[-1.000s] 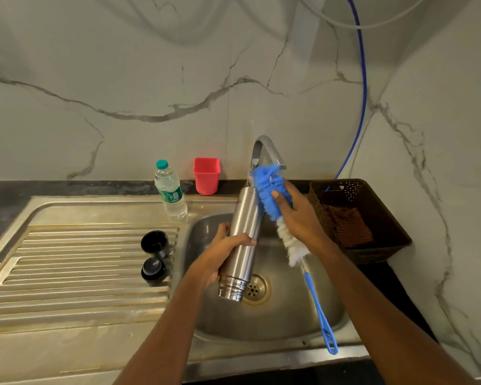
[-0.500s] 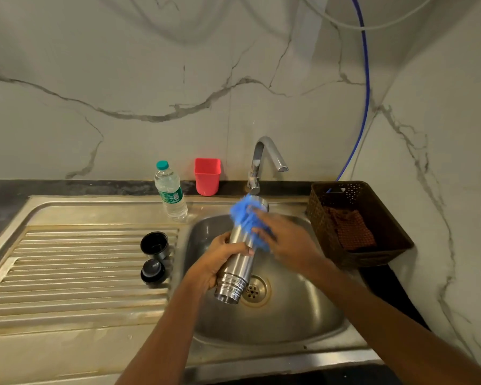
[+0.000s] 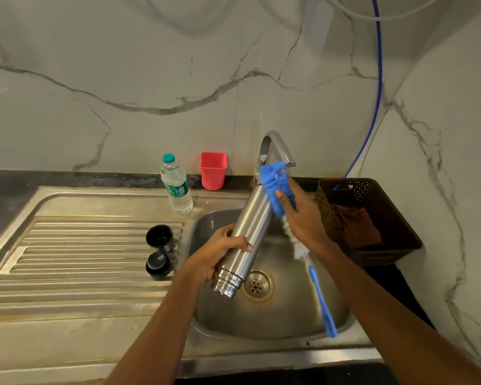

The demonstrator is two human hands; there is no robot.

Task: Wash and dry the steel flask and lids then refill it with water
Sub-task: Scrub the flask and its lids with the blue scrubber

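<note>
Steel flask [image 3: 252, 232] aslant in left hand [image 3: 215, 258], blue brush [image 3: 275, 182] in right hand [image 3: 303, 220]

Marble kitchen corner
White marble walls [image 3: 122, 51] with grey veins meet at the right; a blue hose [image 3: 380, 65] hangs down there above a dark countertop [image 3: 17, 180].

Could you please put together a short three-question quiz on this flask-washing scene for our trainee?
1. True or false: the left hand grips the steel flask over the sink basin.
2. What does the right hand hold against the flask? A) blue brush B) red cup C) plastic bottle
3. Fill in: the two black lids sit on the ____.
Key: 1 true; 2 A; 3 draining board.
</note>
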